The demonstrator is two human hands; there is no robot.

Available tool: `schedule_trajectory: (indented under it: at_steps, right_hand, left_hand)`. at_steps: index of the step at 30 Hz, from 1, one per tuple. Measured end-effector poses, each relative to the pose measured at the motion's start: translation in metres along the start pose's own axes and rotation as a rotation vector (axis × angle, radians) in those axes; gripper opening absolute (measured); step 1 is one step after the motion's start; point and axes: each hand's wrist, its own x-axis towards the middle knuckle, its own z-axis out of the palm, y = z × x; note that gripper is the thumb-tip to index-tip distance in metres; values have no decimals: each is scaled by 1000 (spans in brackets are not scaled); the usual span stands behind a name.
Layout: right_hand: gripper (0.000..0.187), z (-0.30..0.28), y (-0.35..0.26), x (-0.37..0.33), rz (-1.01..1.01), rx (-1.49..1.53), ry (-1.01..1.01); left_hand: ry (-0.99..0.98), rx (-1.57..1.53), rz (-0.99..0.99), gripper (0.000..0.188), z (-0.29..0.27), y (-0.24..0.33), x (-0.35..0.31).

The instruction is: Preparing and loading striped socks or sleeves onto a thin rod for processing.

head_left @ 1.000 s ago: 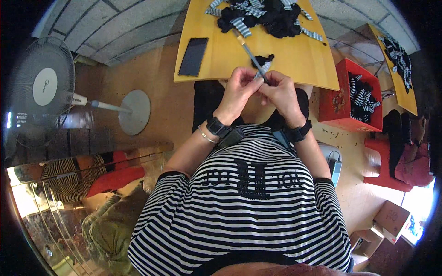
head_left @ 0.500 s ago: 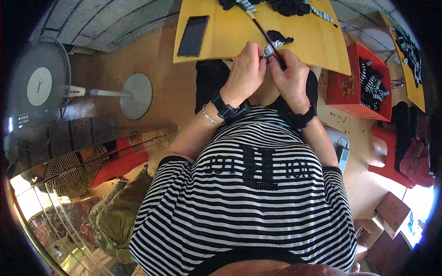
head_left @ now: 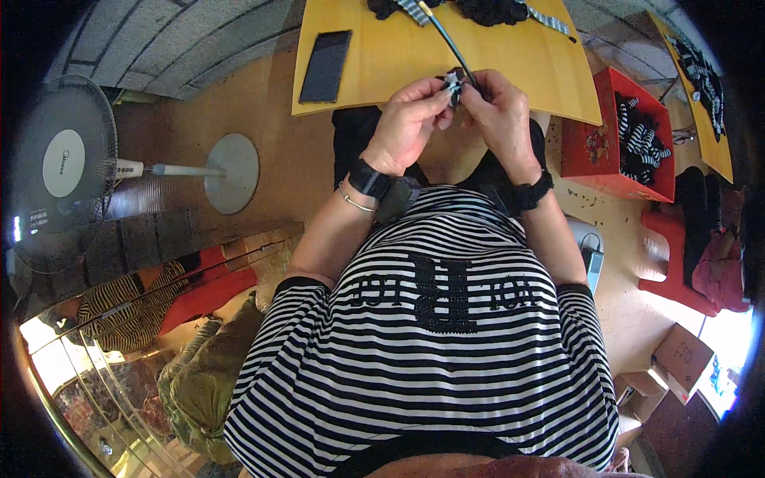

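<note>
We see our left hand (head_left: 410,119) pinching a small black-and-white cloth (head_left: 452,83) at the table's (head_left: 382,72) near edge, our right hand (head_left: 502,110) gripping a rod (head_left: 449,45). This piece seems unfinished; a pile (head_left: 488,10) and red box (head_left: 590,146) hold others, done or waiting, we cannot tell.

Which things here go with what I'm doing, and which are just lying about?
Part of the job, apparently:
small pale-and-dark cloth piece, left hand
slim dark rod, right hand
cloth heap on the table
red box of striped pieces

Probably just lying about:
phone-like slab
fan
cardboard boxes
</note>
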Motion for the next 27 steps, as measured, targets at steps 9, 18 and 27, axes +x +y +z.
schedule_trajectory:
  at_steps: [9,18,27]
  right_hand:
    - [12,7,7,3,57,198,-72]
    - [7,4,15,4,23,178,-70]
    - [10,10,20,-3,18,267,-63]
  left_hand:
    - [287,295,184,11,-1,-3,3]
    - [-131,-22,-9,11,-11,8,-7]
    - [135,-1,49,9,-17,-5,-3]
